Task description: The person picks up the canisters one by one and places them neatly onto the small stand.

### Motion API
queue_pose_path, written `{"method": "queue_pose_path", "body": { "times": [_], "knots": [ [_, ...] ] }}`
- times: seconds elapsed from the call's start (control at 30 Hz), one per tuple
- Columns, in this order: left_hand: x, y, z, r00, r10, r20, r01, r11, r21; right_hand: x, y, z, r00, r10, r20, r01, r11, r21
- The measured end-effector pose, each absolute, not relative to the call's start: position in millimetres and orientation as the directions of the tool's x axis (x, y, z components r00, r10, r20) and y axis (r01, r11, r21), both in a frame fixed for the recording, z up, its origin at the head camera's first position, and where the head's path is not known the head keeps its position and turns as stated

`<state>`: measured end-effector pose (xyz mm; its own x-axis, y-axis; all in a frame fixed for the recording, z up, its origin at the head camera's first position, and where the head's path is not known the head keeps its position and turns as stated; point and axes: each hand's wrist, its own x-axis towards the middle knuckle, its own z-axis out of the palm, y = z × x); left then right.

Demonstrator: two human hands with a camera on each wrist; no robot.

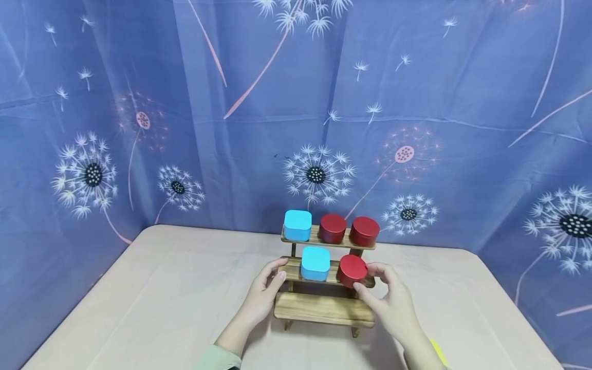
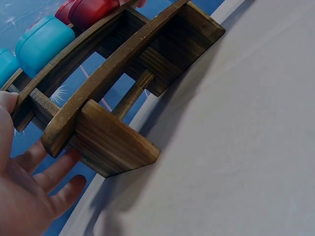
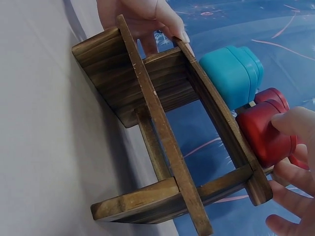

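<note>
A three-tier wooden display stand (image 1: 324, 307) stands on the table. My left hand (image 1: 259, 295) holds the left end of its middle shelf, thumb at the front edge; in the left wrist view the other fingers (image 2: 64, 169) spread beside the stand's side. With thumb and fingers, my right hand (image 1: 390, 303) pinches a round red tin (image 1: 352, 270) at the right of that shelf. A square light-blue tin (image 1: 315, 263) sits to its left. On the top shelf are another blue tin (image 1: 298, 224) and two red tins, one in the middle (image 1: 332, 227) and one at the right.
The bottom shelf bears no tins. A pale cloth covers the table (image 1: 171, 298). Behind it hangs a blue curtain (image 1: 259, 169) with dandelion prints, close to the back of the stand. Something yellow (image 1: 437, 350) shows partly behind my right forearm.
</note>
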<state>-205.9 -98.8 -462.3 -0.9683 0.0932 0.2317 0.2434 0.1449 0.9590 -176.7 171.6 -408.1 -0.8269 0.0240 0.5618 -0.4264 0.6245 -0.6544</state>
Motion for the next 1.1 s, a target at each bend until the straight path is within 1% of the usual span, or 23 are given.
{"method": "queue_pose_path", "body": {
  "times": [0.33, 0.77, 0.97, 1.1],
  "knots": [
    [-205.4, -98.8, -460.7, -0.972, 0.093, 0.217, 0.229, 0.149, 0.962, -178.0, 172.4, -411.5, -0.812, 0.024, 0.583, -0.442, 0.627, -0.641],
    [-204.8, -97.8, -460.0, -0.972, 0.094, 0.217, 0.229, 0.147, 0.962, -178.0, 173.1, -412.2, -0.824, 0.034, 0.565, -0.398, 0.674, -0.622],
    [-204.0, -97.8, -458.3, -0.972, 0.096, 0.214, 0.226, 0.137, 0.965, -177.3, 174.8, -412.3, -0.816, 0.03, 0.578, -0.418, 0.66, -0.624],
    [-203.9, -97.8, -458.0, -0.973, 0.096, 0.211, 0.223, 0.136, 0.965, -177.0, 177.4, -411.5, -0.816, 0.004, 0.578, -0.438, 0.648, -0.623]
  ]
}}
